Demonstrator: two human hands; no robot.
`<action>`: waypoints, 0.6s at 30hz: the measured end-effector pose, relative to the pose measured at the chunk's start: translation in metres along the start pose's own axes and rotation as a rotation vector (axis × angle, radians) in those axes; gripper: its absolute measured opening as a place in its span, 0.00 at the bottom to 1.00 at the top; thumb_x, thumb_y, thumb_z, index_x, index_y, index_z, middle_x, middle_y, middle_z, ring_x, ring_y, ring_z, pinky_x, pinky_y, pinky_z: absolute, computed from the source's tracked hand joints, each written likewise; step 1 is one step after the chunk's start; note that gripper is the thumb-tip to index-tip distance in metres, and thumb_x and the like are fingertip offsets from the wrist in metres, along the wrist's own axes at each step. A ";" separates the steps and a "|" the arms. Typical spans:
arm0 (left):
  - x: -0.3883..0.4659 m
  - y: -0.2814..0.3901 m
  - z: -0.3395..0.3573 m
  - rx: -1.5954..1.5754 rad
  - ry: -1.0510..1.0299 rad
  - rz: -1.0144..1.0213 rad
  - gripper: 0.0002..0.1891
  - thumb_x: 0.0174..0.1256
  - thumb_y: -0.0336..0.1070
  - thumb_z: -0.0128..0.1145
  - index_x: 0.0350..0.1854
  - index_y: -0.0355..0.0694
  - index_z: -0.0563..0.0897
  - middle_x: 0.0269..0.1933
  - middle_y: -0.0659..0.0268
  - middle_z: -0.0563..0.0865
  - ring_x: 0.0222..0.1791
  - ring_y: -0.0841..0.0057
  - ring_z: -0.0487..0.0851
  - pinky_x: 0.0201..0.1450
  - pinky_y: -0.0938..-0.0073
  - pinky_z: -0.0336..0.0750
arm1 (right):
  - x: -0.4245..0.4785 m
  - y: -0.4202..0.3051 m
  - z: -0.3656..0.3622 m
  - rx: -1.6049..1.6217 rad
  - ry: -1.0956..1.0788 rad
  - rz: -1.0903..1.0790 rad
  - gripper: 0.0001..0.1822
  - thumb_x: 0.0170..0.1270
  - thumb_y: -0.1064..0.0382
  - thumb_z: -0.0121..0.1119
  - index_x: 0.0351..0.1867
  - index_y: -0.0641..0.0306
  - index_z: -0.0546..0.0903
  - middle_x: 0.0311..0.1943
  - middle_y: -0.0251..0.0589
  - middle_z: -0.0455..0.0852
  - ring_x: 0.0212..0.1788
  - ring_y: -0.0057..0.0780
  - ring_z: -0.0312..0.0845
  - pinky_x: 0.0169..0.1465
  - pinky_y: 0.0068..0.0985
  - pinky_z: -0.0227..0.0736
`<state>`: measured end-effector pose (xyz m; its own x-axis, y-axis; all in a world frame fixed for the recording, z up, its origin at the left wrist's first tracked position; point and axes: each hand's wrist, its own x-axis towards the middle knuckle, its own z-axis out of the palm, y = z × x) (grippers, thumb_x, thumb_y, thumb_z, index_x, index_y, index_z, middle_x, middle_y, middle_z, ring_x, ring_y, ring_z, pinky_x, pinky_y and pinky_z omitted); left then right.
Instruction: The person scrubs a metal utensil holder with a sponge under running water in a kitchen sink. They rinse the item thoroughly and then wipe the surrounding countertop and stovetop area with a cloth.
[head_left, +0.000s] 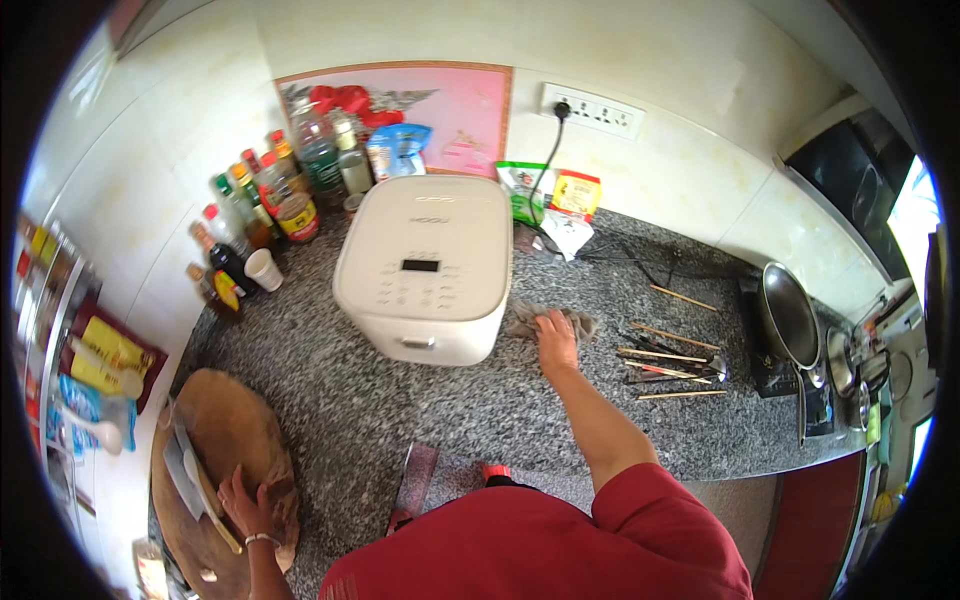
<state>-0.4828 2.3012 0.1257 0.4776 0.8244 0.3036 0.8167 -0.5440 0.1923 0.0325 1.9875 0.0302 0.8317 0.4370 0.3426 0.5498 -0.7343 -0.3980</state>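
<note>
My right hand (557, 341) presses on a crumpled grey-brown cloth (592, 328) on the speckled granite counter (360, 420), just right of a white rice cooker (424, 247). The cooker's lid is down, with a small dark display on top. At the lower left, my left hand (244, 501) rests with fingers apart on a thick round wooden chopping board (232, 420). Beside its fingertips lies a broad-bladed knife (180, 469), along with a slim light-coloured handle (223, 534). The left hand holds nothing.
Chopsticks (675, 354) and dark utensils lie scattered right of the cloth. A wok (790, 315) stands on a black cooktop (772, 379). Sauce bottles (247, 202) and a paper cup (264, 270) line the left wall. Food packets (575, 196) sit below a socket strip (592, 110) with a plugged-in cord.
</note>
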 end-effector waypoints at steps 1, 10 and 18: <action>0.002 -0.001 0.003 -0.025 -0.009 0.022 0.30 0.46 0.32 0.62 0.58 0.42 0.72 0.53 0.54 0.72 0.55 0.51 0.68 0.58 0.54 0.63 | 0.014 0.006 0.005 0.016 0.019 0.001 0.15 0.58 0.68 0.56 0.47 0.57 0.76 0.58 0.48 0.70 0.63 0.48 0.62 0.65 0.37 0.58; 0.004 -0.002 0.004 0.197 -0.093 0.086 0.24 0.60 0.41 0.53 0.59 0.39 0.71 0.55 0.48 0.70 0.54 0.50 0.68 0.59 0.54 0.62 | 0.112 0.003 0.063 0.116 0.051 -0.011 0.11 0.61 0.64 0.50 0.45 0.54 0.77 0.57 0.46 0.72 0.65 0.44 0.61 0.67 0.43 0.53; 0.002 -0.018 0.020 0.446 0.076 0.311 0.27 0.63 0.52 0.52 0.60 0.39 0.71 0.48 0.52 0.76 0.45 0.57 0.76 0.47 0.54 0.72 | 0.036 -0.019 0.036 0.111 0.050 -0.170 0.13 0.58 0.67 0.49 0.44 0.56 0.76 0.56 0.46 0.73 0.65 0.44 0.62 0.69 0.42 0.52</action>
<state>-0.4903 2.3156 0.1039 0.7069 0.6128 0.3531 0.7069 -0.6277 -0.3260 0.0549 2.0356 0.0194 0.7227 0.5219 0.4533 0.6896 -0.5889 -0.4215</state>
